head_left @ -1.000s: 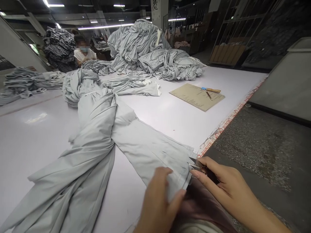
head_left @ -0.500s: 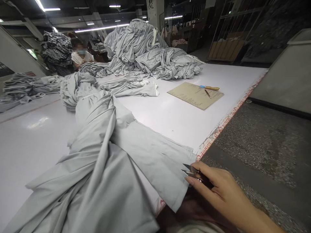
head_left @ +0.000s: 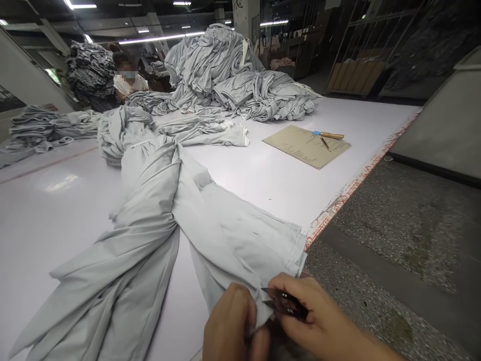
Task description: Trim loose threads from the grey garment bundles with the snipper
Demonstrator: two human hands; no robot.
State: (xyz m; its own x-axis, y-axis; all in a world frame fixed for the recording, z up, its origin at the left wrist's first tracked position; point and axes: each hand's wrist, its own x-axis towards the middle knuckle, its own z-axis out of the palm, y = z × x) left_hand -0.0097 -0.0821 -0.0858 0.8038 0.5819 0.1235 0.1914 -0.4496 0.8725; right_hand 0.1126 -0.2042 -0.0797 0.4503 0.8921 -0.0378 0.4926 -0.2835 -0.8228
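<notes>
Light grey trousers [head_left: 240, 225] lie twisted across the table, one leg running to the near right edge and the other spread toward the lower left. My left hand [head_left: 231, 323] is closed on the lower end of the right-hand leg, its fingers partly blurred. Close beside it, my right hand [head_left: 311, 313] grips black thread snips [head_left: 287, 303]. The snips' pointed blades are apart and aim left at the cloth by my left fingers. Whether the blades touch the fabric, I cannot tell.
A large heap of grey garments [head_left: 218, 65] covers the table's far side. On a brown card [head_left: 300, 145] lie a yellow-handled tool with a blue part [head_left: 328, 134] and a small pencil-like stick [head_left: 325, 144]. Another person [head_left: 130, 82] is behind the table. A bin [head_left: 439, 120] stands right.
My left hand has come into view and taken hold of the trouser leg's end. My right hand with the snips has moved left and down. The loose leg at lower left has shifted left.
</notes>
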